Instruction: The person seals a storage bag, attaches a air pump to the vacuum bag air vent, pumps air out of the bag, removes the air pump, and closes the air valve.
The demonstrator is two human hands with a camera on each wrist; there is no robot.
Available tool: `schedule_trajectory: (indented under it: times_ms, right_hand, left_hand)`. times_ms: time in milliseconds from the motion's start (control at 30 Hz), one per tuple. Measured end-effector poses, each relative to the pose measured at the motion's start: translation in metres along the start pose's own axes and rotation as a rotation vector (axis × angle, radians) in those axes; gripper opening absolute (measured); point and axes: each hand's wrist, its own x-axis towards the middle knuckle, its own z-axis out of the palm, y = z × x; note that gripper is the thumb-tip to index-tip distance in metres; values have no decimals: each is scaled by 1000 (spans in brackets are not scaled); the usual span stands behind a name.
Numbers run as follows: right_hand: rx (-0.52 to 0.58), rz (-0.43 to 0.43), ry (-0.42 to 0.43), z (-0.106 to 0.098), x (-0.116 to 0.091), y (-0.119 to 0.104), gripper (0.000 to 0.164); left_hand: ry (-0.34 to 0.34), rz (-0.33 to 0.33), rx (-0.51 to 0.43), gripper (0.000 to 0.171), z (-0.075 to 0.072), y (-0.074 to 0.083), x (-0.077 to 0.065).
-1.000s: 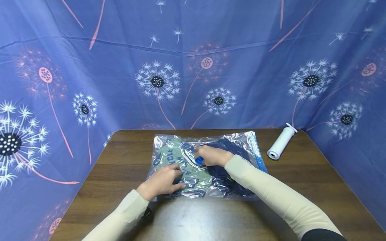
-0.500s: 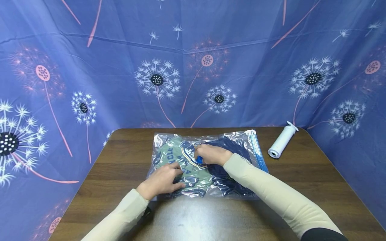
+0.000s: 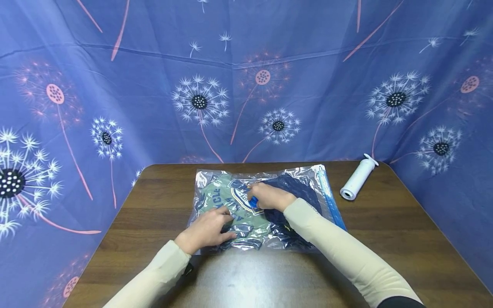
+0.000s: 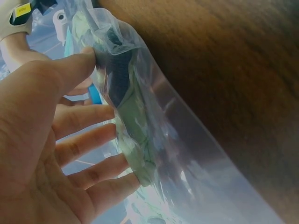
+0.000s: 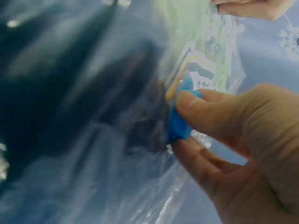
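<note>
A clear plastic storage bag (image 3: 240, 176) lies flat on the table, with a green printed garment (image 3: 215, 194) and a dark navy garment (image 3: 290, 188) inside. My left hand (image 3: 206, 229) rests on the bag's near left part; in the left wrist view its fingertips (image 4: 124, 161) touch the plastic, the fingers spread and fairly straight. With thumb and fingers my right hand (image 3: 269, 196) grips a blue valve cap (image 5: 180, 119) near the bag's middle. The cap sits against the plastic, and the fingers partly cover it.
A white hand pump (image 3: 358, 179) lies at the table's back right, to the right of the bag's blue zip edge (image 3: 331, 196). The brown wooden table (image 3: 146, 205) ends at a blue dandelion-patterned cloth (image 3: 154, 107).
The right hand turns slightly at the blue cap, its forearm shifting a little toward the left. The left hand stays in place on the bag.
</note>
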Motion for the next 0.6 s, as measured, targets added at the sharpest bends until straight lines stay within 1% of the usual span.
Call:
schedule_trajectory:
  times_ms: [100, 233, 333, 500, 600]
  right_hand:
    - [-5, -26, -5, 4, 0, 3, 33]
    - [-25, -89, -26, 7, 0, 8, 36]
    - [-50, -131, -38, 7, 1, 11, 41]
    - [-125, -153, -43, 2, 3, 12, 41]
    - [-166, -161, -19, 1, 6, 11, 38]
  left_hand:
    - [4, 3, 4, 51, 1, -1, 0]
    - [-8, -4, -4, 51, 4, -1, 1]
    - [-17, -11, -9, 52, 5, -1, 1]
    - [2, -1, -4, 52, 3, -2, 1]
    - [22, 3, 3, 52, 2, -3, 0]
